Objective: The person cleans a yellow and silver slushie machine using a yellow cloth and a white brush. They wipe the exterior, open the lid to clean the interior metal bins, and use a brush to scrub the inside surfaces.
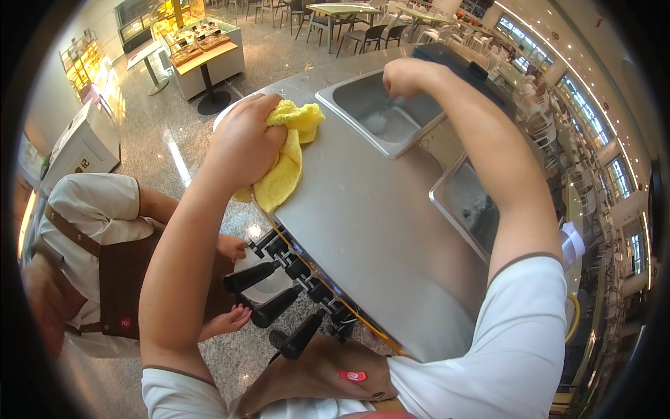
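Note:
My left hand [251, 139] grips a yellow towelling cloth [285, 180] at the front corner of a stainless steel machine top [361, 225]. The cloth drapes over the edge. Above the far rectangular steel hopper [361, 123], my right hand [405, 78] hangs with its fingers curled. Something thin, perhaps dripping water, shows under the fingertips; whether they pinch anything is hidden. Shallow liquid glints on that hopper's floor. A second steel hopper [463, 204] is partly covered by my right arm. Black-handled dispensing levers [280, 306] of what looks like a soft-serve machine stick out in front.
A co-worker in a brown apron [128, 277] stands at the left, hands near the levers and a pale container [267, 280]. A dark lid-like object [455, 65] lies at the machine's far side. A clear pitcher [571, 245] stands right. A display counter [207, 52] stands beyond.

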### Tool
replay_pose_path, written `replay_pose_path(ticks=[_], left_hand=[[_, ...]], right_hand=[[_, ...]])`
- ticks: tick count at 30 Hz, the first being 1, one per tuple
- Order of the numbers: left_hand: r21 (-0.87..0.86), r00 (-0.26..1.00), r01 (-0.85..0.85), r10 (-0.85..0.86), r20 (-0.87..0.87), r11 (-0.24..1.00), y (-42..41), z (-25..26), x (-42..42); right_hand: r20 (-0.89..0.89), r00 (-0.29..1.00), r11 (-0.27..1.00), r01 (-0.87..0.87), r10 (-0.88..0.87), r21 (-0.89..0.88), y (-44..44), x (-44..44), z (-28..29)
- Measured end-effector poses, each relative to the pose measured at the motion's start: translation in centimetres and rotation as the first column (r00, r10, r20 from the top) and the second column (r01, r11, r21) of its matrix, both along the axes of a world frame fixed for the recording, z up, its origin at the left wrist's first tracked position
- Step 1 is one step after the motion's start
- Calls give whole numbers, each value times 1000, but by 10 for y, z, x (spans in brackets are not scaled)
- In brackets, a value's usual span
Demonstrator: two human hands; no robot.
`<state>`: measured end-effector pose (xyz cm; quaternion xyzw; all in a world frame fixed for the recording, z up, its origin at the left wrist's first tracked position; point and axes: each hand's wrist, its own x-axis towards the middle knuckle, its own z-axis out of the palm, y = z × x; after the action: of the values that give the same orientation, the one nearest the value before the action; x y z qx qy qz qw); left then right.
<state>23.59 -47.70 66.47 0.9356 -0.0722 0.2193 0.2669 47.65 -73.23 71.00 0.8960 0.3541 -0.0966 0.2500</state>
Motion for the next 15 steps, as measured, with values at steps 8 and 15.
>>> replay_pose_path(ticks=[8,15], left_hand=[[-27,1000,27,-26,16,999,-6,1,4],[13,1000,2,-2,4,1000,5,-5,3]], right_hand=[[-92,995,999,33,-36,-35,-13,36,-83],[-23,999,999,29,-30,-35,18,15,-9]])
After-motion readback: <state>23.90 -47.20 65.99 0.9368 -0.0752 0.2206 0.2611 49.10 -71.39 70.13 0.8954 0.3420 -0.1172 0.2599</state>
